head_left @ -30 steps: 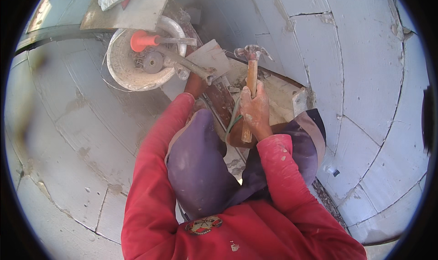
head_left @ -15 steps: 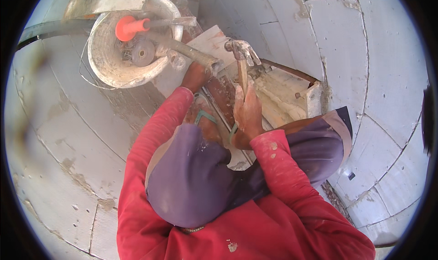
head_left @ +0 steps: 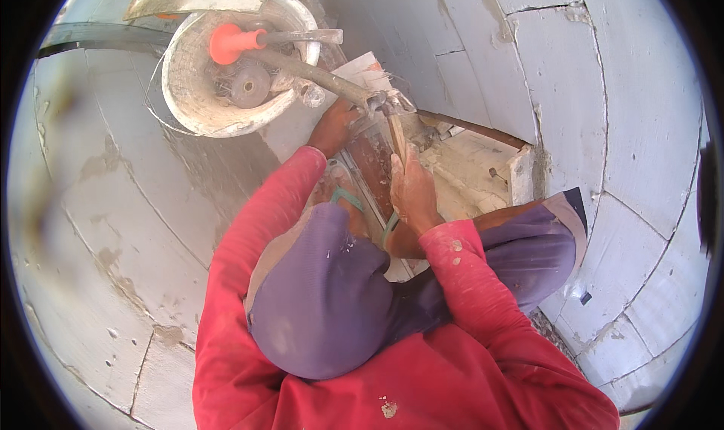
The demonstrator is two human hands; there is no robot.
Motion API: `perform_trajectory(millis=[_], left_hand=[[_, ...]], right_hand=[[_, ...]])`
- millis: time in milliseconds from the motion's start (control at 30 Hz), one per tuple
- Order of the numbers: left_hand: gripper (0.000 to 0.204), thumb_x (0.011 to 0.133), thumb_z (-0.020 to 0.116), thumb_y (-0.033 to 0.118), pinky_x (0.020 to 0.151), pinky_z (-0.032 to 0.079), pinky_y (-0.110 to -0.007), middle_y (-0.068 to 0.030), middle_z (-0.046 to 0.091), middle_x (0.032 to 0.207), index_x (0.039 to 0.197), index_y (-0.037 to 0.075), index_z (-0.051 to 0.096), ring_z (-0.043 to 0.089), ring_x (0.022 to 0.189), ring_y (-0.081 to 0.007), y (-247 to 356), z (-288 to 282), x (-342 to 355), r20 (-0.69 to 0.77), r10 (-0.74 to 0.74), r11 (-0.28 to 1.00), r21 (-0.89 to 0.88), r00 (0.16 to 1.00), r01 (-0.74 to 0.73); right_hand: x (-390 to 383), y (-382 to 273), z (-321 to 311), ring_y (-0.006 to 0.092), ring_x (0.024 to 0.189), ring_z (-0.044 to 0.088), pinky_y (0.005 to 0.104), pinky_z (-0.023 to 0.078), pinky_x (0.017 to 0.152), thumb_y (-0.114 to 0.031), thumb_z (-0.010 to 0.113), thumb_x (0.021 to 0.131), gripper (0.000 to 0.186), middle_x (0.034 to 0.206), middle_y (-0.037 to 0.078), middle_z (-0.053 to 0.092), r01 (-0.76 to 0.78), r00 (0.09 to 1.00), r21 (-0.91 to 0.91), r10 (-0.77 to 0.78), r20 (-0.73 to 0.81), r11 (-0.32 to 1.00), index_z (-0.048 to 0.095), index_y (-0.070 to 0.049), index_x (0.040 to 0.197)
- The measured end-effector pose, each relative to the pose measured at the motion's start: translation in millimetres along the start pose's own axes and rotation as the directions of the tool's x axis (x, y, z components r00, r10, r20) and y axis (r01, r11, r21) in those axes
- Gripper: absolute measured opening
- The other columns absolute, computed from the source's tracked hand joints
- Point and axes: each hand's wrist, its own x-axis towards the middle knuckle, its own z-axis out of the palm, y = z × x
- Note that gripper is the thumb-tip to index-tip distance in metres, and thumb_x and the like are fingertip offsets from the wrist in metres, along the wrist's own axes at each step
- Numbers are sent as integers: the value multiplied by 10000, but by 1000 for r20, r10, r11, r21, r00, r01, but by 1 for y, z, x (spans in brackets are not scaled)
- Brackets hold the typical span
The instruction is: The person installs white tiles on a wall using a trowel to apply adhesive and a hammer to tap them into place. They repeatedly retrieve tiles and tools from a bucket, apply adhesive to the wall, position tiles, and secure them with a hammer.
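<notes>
Head view: upper centre, the right hand [head_left: 413, 190] wraps a wood-handled, metal-headed hammer [head_left: 396, 134]; the left hand [head_left: 332, 130], its grip unclear, sits below a rough, hollow tube [head_left: 320, 76]; upper left, a round, crusted bucket [head_left: 183, 83].

Right hand [head_left: 413, 190]'s wrapped around the wooden handle of a hammer [head_left: 396, 131], its head right by the end of a pipe [head_left: 324, 78]. Left hand [head_left: 332, 130]'s just below that pipe, fingertips hard to see. Up and left of both hands, a grubby bucket [head_left: 179, 76] holds an orange-guarded chisel [head_left: 290, 36].
</notes>
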Motion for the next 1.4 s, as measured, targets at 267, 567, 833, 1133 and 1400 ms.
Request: perform_trajectory(millis=[267,567,833,1133,1400], left_hand=[[283,949,661,168,1032,483,-448,-171,655,1247,1220,101,708,602,1194,-389,-11,9,-22,21,73,987,145,997,-76],[263,898,691,92,1046,489,-419,-150,620,1271,1157,79,730,572,1255,-343,5,22,-14,33,53,993,99,998,-57],[274,917,684,97,1072,469,-418,-153,610,1299,1186,92,732,568,1261,-351,10,28,-8,87,-16,994,113,996,6],[347,1024,582,319,1027,466,-457,-186,691,1190,1221,45,659,631,1163,-384,54,-34,-2,62,-91,990,-103,994,97],[239,861,653,46,1044,479,-429,-179,605,1249,1088,16,722,563,1240,-369,48,-19,-26,-78,91,995,48,993,-88]], right_hand=[[-16,17,17,505,923,645,568,496,865,-396,472,1058,540,974,310,703,-75,997,86,72,28,994,524,11,1410],[-24,32,25,542,1009,623,563,491,864,-329,506,1066,511,1044,378,647,-69,998,-121,69,-7,990,476,80,1371],[-4,18,-12,552,904,636,562,493,829,-370,536,1045,502,947,356,670,-9,955,251,83,-283,968,503,27,1351],[-18,-42,-74,528,924,643,561,501,805,-338,530,1042,455,933,314,683,-161,983,205,176,-59,965,541,33,1305],[-36,-29,-53,545,949,627,575,487,830,-308,514,1057,465,1026,370,645,-148,977,1,147,153,989,520,87,1301]])
